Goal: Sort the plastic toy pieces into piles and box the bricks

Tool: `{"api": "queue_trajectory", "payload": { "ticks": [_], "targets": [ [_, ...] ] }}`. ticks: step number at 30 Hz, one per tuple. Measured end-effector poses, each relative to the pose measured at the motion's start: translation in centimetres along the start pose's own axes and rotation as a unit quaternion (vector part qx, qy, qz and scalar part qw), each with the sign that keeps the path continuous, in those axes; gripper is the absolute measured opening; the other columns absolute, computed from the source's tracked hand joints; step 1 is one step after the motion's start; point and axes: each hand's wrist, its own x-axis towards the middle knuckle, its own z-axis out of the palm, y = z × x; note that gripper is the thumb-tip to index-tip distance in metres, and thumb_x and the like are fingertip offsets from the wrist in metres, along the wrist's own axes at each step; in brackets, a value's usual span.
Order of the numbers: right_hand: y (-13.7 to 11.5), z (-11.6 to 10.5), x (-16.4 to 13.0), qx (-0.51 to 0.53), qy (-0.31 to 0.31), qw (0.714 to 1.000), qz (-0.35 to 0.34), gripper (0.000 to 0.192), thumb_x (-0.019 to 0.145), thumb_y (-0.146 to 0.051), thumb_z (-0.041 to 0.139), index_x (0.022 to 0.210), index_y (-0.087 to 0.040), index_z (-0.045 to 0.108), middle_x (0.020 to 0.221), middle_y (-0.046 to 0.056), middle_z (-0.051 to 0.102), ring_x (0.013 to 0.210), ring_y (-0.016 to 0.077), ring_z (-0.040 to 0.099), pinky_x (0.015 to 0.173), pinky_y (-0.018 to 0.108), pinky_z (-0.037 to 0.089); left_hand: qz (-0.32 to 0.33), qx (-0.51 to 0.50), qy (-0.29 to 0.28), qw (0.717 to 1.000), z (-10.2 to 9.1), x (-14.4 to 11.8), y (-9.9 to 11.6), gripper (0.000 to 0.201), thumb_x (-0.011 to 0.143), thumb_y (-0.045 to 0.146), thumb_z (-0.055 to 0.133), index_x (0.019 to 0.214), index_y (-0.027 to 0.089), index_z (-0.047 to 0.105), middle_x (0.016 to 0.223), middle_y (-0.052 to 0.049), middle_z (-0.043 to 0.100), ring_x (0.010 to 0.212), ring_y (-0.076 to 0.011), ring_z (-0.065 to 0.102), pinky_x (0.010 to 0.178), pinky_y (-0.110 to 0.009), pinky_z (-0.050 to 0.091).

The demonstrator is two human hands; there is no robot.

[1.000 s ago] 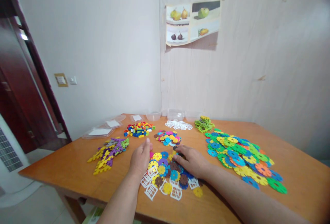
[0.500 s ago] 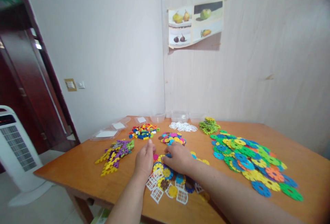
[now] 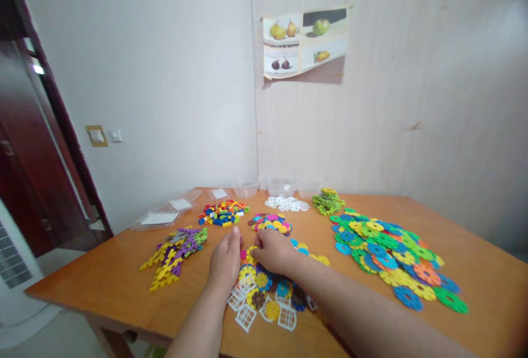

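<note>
Resting palm-down on the wooden table [image 3: 103,278], left hand [image 3: 226,259], fingers stretched and holding nothing, touching the left edge of the near pile of flower discs [image 3: 268,292]. Lying on top of that same pile, right hand [image 3: 272,252], fingers curled down onto the discs at the pile's 12 o'clock edge; not possible to tell whether a piece is pinched under them. Sitting at the front middle of the table, this pile, mixing yellow, blue, brown and pink discs with white fence pieces [image 3: 246,317] at its 6 o'clock side.

Spreading at 3 o'clock from the hands, well apart, a large field of green, blue and yellow discs [image 3: 391,253]. Lying at 9 o'clock, purple and yellow cross-shaped pieces [image 3: 175,248]. Lying at 12 o'clock, just beyond the fingers, a small heap of coloured discs [image 3: 271,223], and at 11 o'clock small bricks [image 3: 223,212]. Standing near the wall, clear plastic containers [image 3: 280,186], with a fruit poster [image 3: 304,42] hanging above.
</note>
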Motion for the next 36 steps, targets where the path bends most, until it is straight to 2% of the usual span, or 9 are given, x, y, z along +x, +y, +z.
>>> {"api": "queue_trajectory", "payload": {
  "ticks": [3,6,10,12,17,23,27,32,36],
  "targets": [
    [0.5,0.1,0.0,0.069,0.035,0.997,0.01,0.009,0.084,-0.03,0.059,0.084,-0.021,0.06,0.081,0.002,0.068,0.074,0.0162,0.059,0.06,0.023,0.033,-0.005,-0.014,-0.001,1.0,0.0,0.0,0.1,0.071,0.085,0.077,0.034,0.092,0.017,0.071,0.096,-0.017,0.076,0.093,-0.0311,0.072,0.082,-0.039,0.053],
    [2.1,-0.9,-0.2,0.1,0.082,0.991,0.022,0.008,0.086,-0.027,0.056,0.085,-0.02,0.06,0.078,0.001,0.067,0.071,0.015,0.058,0.058,0.022,0.032,-0.011,-0.033,-0.003,0.999,0.1,-0.2,0.3,0.071,0.086,0.076,0.035,0.096,0.016,0.071,0.1,-0.018,0.076,0.097,-0.0311,0.072,0.086,-0.041,0.053],
    [6.7,-4.8,-1.2,0.042,0.146,0.986,0.067,0.013,0.088,-0.027,0.052,0.086,-0.021,0.063,0.08,0.002,0.069,0.072,0.0156,0.06,0.059,0.023,0.033,-0.018,-0.046,-0.003,0.999,0.0,-0.5,0.9,0.071,0.086,0.075,0.036,0.103,0.015,0.07,0.108,-0.019,0.074,0.102,-0.0306,0.07,0.091,-0.042,0.052],
    [9.6,-7.1,-1.8,-0.022,0.178,0.977,0.119,0.018,0.09,-0.03,0.049,0.085,-0.021,0.064,0.082,0.004,0.071,0.075,0.0177,0.062,0.061,0.024,0.034,-0.017,-0.045,-0.002,0.999,0.0,-0.6,1.1,0.071,0.085,0.076,0.038,0.099,0.015,0.07,0.107,-0.018,0.075,0.102,-0.0311,0.07,0.091,-0.042,0.052],
    [15.3,-10.9,-3.7,-0.125,0.159,0.945,0.258,0.027,0.091,-0.031,0.044,0.091,-0.023,0.07,0.096,0.009,0.074,0.086,0.0247,0.067,0.063,0.029,0.039,-0.025,-0.041,0.007,0.999,-0.1,-0.5,1.3,0.073,0.08,0.08,0.04,0.093,0.015,0.07,0.102,-0.018,0.076,0.1,-0.032,0.071,0.091,-0.044,0.052],
    [17.4,-12.0,-4.8,-0.154,0.161,0.924,0.309,0.032,0.087,-0.022,0.045,0.103,-0.019,0.072,0.108,0.019,0.071,0.097,0.0318,0.067,0.072,0.035,0.044,-0.021,-0.05,0.013,0.998,-0.1,-0.4,1.0,0.075,0.079,0.081,0.041,0.097,0.014,0.07,0.105,-0.018,0.075,0.099,-0.0307,0.071,0.09,-0.043,0.053],
    [16.4,-11.0,-4.3,-0.153,0.194,0.936,0.251,0.034,0.085,-0.022,0.047,0.109,-0.02,0.071,0.114,0.015,0.069,0.104,0.0285,0.064,0.076,0.032,0.043,-0.018,-0.039,0.01,0.999,-0.1,-0.4,0.9,0.074,0.082,0.08,0.039,0.096,0.015,0.07,0.103,-0.018,0.075,0.1,-0.0305,0.071,0.092,-0.043,0.053],
    [12.7,-8.0,-3.8,-0.06,0.125,0.984,0.109,0.022,0.085,-0.026,0.053,0.095,-0.02,0.071,0.096,0.006,0.073,0.089,0.0197,0.065,0.073,0.025,0.041,-0.025,-0.052,0.01,0.998,0.0,-0.4,0.9,0.073,0.083,0.078,0.039,0.102,0.014,0.069,0.105,-0.017,0.075,0.1,-0.0293,0.071,0.09,-0.041,0.053],
    [9.7,-5.4,-4.0,-0.013,0.079,0.997,-0.014,0.021,0.084,-0.027,0.055,0.093,-0.02,0.072,0.095,0.005,0.071,0.087,0.0179,0.063,0.073,0.024,0.042,-0.024,-0.049,0.015,0.998,0.0,-0.5,0.9,0.073,0.083,0.078,0.039,0.1,0.014,0.069,0.104,-0.017,0.075,0.099,-0.029,0.071,0.089,-0.04,0.054]
  ]
}}
